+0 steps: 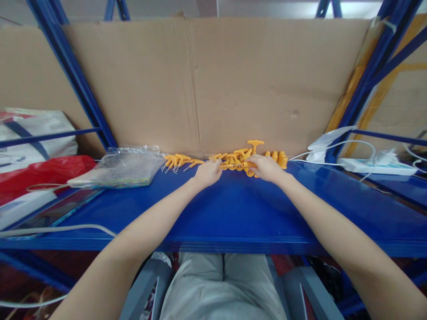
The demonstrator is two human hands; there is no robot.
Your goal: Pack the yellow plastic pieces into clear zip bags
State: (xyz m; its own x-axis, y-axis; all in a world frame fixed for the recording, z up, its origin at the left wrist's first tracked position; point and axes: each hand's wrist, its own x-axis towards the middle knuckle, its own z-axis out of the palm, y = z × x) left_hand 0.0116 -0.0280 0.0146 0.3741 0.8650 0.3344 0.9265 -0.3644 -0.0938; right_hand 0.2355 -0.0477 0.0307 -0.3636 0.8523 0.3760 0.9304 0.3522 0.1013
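Observation:
My left hand is closed at the left end of a pile of yellow corkscrew parts. A spiral corkscrew points rightward out of its fingers, its handle hidden by them. My right hand pinches a yellow sleeve, lined up with the corkscrew's tip. Whether the two parts touch, I cannot tell. Behind the right hand, a T-shaped yellow handle stands upright. Left of my left hand lie several yellow-handled corkscrews with bare metal spirals. Several yellow sleeves stand to the right of the right hand.
A tall cardboard sheet backs the blue shelf. Clear plastic bags lie at left, near a red bag and a tablet-like panel. A white power strip with cables sits at right. Blue posts frame the shelf.

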